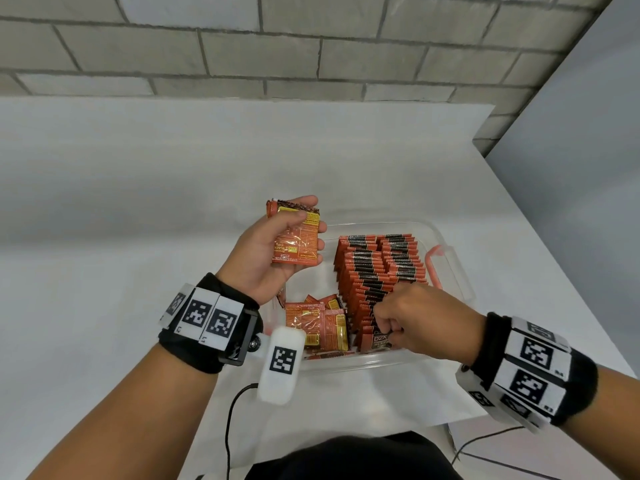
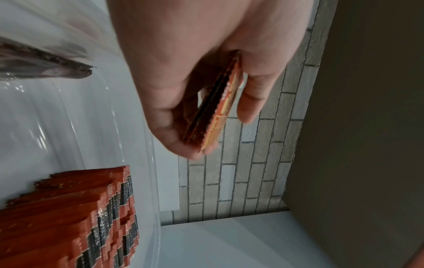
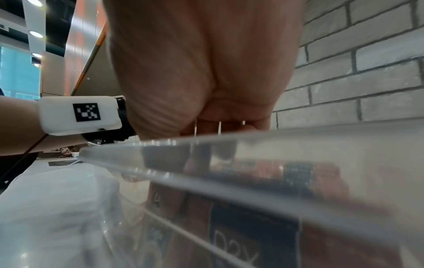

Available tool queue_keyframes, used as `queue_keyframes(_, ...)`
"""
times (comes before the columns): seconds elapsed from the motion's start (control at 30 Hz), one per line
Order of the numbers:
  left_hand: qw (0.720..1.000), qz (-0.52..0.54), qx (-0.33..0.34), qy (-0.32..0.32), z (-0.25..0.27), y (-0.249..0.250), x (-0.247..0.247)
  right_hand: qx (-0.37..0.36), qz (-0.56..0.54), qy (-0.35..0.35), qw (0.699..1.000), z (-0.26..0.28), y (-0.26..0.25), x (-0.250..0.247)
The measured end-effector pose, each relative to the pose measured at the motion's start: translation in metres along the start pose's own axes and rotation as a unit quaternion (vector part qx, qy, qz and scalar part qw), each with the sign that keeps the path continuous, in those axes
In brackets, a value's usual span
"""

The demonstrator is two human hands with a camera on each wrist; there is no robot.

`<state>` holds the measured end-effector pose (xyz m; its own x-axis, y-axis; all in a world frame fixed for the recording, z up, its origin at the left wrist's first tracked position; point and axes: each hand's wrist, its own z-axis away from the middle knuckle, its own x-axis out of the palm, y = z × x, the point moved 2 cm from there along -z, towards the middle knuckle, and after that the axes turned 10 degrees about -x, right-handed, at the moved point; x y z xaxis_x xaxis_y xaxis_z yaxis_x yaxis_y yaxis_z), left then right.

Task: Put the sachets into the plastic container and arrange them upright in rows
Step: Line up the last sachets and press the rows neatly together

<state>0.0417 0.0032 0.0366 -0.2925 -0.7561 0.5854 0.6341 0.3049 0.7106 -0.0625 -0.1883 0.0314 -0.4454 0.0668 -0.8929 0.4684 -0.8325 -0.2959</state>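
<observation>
A clear plastic container sits on the white table. Its right half holds rows of orange and black sachets standing upright. Loose sachets lie flat in its near left corner. My left hand hovers above the container's left side and grips a small stack of sachets, seen edge-on in the left wrist view as a stack. My right hand is inside the container at the near end of the rows, fingers curled and pinching the front upright sachet.
A grey brick wall rises behind the table. The table's right edge runs diagonally close beside the container. A pink handle clip sits on the container's right rim. Black cables hang at the near edge.
</observation>
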Motion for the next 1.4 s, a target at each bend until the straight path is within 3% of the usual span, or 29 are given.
queue_keyframes(0.57,1.000,-0.006,-0.003,0.005,0.000,-0.001,0.001,0.023,-0.063,-0.054,0.996,-0.005,0.005,-0.004)
queue_keyframes(0.93,1.000,-0.001,-0.027,0.015,0.001,-0.002,0.008,0.047,-0.118,-0.051,0.991,0.000,0.009,-0.010)
queue_keyframes(1.0,0.999,-0.035,-0.032,-0.002,0.002,-0.004,0.015,0.046,-0.128,-0.008,0.991,0.003,0.008,-0.023)
queue_keyframes(1.07,0.996,-0.083,-0.035,-0.021,0.004,-0.007,0.022,0.056,-0.162,0.114,0.979,0.005,0.008,-0.040)
queue_keyframes(1.17,0.991,-0.117,-0.045,-0.044,0.007,-0.012,0.033,0.086,-0.255,0.286,0.920,0.003,0.004,-0.058)
queue_keyframes(1.4,0.990,-0.121,-0.058,-0.050,0.006,-0.018,0.038,0.084,-0.345,0.354,0.865,-0.008,0.003,-0.061)
